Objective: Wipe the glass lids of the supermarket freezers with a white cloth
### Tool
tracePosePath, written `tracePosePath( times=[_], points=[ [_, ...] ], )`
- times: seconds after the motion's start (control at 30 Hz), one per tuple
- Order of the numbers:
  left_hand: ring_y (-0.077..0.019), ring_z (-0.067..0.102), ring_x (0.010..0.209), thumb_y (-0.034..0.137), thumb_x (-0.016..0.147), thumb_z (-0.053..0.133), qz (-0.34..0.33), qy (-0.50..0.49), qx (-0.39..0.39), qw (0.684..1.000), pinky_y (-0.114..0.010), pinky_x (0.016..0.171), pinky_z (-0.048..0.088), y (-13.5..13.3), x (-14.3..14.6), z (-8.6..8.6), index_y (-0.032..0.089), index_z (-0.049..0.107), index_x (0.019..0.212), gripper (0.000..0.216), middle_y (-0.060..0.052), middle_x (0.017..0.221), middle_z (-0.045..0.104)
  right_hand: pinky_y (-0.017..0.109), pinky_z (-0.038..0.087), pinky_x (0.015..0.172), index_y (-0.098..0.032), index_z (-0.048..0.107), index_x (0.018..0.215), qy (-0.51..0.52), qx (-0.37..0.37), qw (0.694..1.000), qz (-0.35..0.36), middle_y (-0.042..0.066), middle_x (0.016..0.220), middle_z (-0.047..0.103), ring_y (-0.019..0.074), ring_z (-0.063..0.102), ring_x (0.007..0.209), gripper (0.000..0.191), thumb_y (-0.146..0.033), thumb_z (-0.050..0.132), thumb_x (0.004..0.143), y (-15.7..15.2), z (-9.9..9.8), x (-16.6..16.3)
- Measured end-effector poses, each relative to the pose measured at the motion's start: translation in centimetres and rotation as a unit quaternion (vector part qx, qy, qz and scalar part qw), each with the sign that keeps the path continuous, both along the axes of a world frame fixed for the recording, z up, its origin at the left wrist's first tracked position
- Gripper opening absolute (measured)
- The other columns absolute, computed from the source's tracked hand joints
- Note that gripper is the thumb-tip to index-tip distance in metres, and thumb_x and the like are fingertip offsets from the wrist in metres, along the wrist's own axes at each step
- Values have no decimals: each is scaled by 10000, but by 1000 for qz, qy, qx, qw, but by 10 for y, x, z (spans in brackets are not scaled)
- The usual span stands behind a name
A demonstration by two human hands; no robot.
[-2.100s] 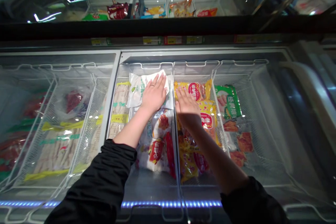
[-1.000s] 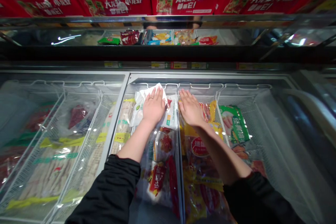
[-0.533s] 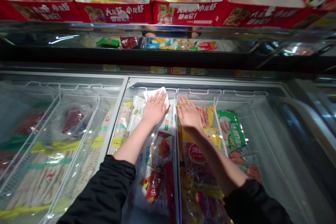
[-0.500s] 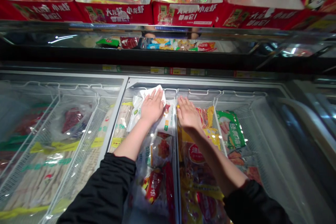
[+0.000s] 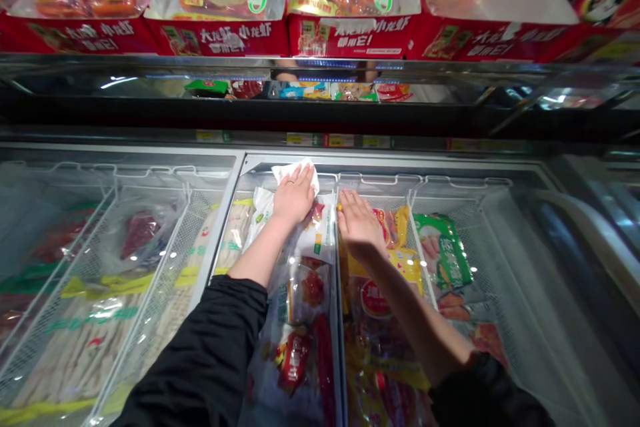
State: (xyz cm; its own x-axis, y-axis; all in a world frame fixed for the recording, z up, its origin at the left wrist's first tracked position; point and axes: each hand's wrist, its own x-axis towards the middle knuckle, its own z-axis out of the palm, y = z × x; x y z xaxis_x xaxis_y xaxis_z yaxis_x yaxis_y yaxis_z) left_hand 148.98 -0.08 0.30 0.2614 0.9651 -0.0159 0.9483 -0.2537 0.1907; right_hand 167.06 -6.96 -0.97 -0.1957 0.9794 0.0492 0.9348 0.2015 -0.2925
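Note:
My left hand [image 5: 295,195] lies flat, fingers stretched out, on a white wiping cloth [image 5: 281,173] pressed against the freezer's glass lid [image 5: 400,161]. Part of the cloth shows beyond the fingertips; the rest is under the hand. My right hand [image 5: 361,223] rests palm down on the glass with its fingers extended, holding nothing. Beneath the glass, a white food bag [image 5: 317,235] lies below my left hand. Yellow food packs [image 5: 405,263] lie under my right hand and forearm.
Wire dividers [image 5: 340,320] split the freezer's inside. Long pale packaged food [image 5: 75,340] lies at the left, a green pack [image 5: 443,247] at the right. Above the freezer, a shelf edge [image 5: 200,67] carries red display boxes [image 5: 215,37].
My left hand has slid a little to the right with the cloth, toward the lid's far edge. My right hand stays nearly in place. The whole view has shifted slightly downward.

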Motion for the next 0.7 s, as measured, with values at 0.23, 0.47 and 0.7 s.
tracePosePath(
  times=[0.23, 0.47, 0.7],
  points=[
    [-247, 223, 1566, 305, 1052, 261, 95, 5, 31, 995, -461, 1272, 239, -25, 21, -8, 97, 310, 1613, 600, -69, 1670, 283, 451, 235, 1287, -88, 391, 1569, 8, -3, 1000, -7, 78, 1642, 355, 239, 299, 1539, 568, -258, 291, 1037, 2, -3, -1],
    [-176, 223, 1565, 290, 1047, 274, -60, -11, -12, 998, -408, 1290, 200, 2, 24, 0, 218, 305, 1623, 581, 26, 1674, 272, 459, 254, 1284, -116, 394, 1574, 30, 21, 999, -26, 87, 1632, 381, 238, 301, 1538, 573, -240, 314, 1020, 0, -5, 0],
    [-213, 217, 1567, 289, 1051, 251, 19, -26, 17, 999, -433, 1287, 199, -16, 37, -4, 151, 306, 1621, 589, -25, 1674, 286, 500, 246, 1285, -41, 345, 1581, 22, 26, 996, -78, 149, 1639, 360, 270, 269, 1550, 609, -207, 310, 996, 0, -6, 1]
  ],
)
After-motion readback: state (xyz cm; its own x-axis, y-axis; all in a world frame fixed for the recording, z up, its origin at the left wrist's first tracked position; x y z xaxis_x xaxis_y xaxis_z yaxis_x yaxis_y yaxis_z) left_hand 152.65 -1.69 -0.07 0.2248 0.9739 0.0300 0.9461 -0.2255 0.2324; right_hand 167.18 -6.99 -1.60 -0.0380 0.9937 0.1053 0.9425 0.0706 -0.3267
